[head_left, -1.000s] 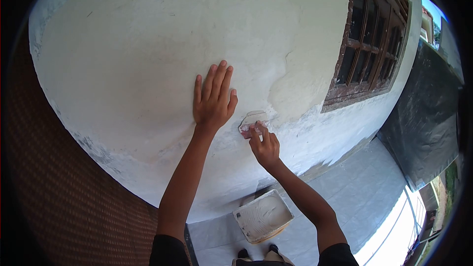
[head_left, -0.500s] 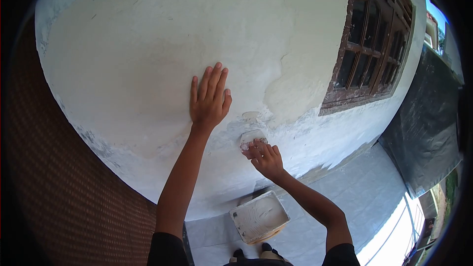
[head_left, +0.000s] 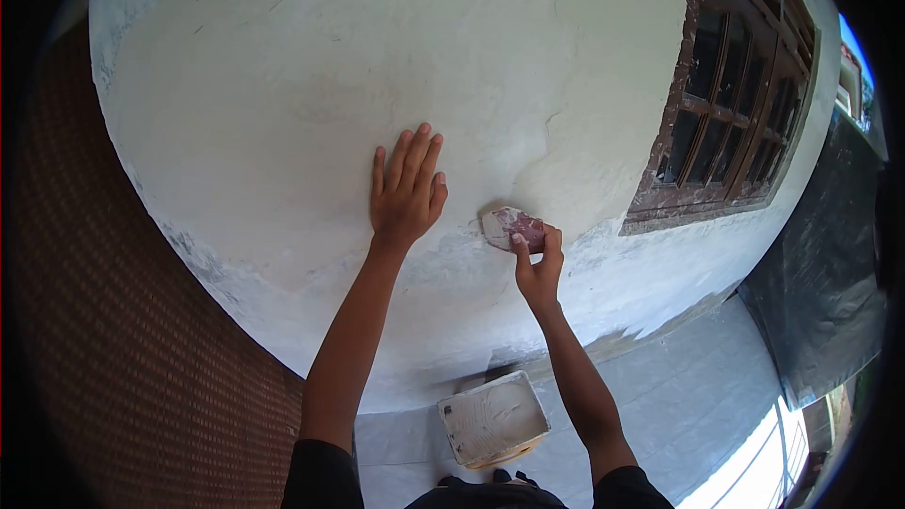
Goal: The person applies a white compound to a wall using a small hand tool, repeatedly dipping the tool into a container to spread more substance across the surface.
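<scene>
My left hand (head_left: pixel 405 193) lies flat against the pale plastered wall (head_left: pixel 283 132), fingers stretched upward. To its right, my right hand (head_left: pixel 540 266) grips a reddish putty scraper (head_left: pixel 517 231) between thumb and fingers. White paste smears the scraper's face, and its blade end is at the wall, at the edge of a rough white patch. Below both hands, a rectangular tray (head_left: pixel 542 426) on the floor side holds creamy white paste with ridged marks in it.
A brown wooden window (head_left: pixel 721 113) with paint-spotted frame is set in the wall at the right. A woven brown surface (head_left: pixel 170 349) runs along the left. Grey sheeting (head_left: pixel 660 372) covers the floor, and a dark tarp (head_left: pixel 820 264) hangs at the far right.
My right hand has moved up the wall with the scraper and turned it, so its paste-smeared reddish face now shows. My left hand stays flat on the wall. The view has shifted slightly.
</scene>
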Demonstrator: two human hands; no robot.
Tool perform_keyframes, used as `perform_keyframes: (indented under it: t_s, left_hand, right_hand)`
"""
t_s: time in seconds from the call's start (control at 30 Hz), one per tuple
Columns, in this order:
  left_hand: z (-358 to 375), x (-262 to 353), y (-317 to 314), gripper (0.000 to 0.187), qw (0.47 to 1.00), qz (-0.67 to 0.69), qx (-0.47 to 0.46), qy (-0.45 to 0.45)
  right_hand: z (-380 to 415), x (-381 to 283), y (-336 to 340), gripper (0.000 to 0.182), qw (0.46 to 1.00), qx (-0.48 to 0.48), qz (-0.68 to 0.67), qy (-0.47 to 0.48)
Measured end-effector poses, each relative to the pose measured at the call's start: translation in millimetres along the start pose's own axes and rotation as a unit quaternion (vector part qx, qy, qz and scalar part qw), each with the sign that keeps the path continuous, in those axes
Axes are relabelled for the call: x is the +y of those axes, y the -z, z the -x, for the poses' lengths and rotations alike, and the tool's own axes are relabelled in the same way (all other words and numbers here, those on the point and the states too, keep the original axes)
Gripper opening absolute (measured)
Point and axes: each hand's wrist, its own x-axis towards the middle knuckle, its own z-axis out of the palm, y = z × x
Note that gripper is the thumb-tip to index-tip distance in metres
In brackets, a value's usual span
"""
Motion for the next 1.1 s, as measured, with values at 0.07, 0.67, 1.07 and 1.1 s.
perform_keyframes:
  t_s: [0.07, 0.67, 1.07, 1.1]
  left_hand:
    - [1, -1, -3, 0.046, 1.0, 0.002, 0.002, 0.002]
    - [3, -2, -5, 0.048, 1.0, 0.014, -0.002, -0.007]
    - [3, -1, -4, 0.049, 1.0, 0.015, 0.0, -0.005]
    - [2, -1, -4, 0.049, 1.0, 0.014, 0.002, -0.005]
  right_hand:
    - [-1, 6, -6, 0.027, 0.998, -0.015, 0.041, 0.048]
    - [-15, 14, 0, 0.028, 0.992, -0.014, 0.108, 0.069]
    - [-21, 18, 5, 0.029, 0.991, 0.021, 0.115, 0.058]
    - [-28, 16, 10, 0.03, 0.994, 0.077, 0.075, 0.011]
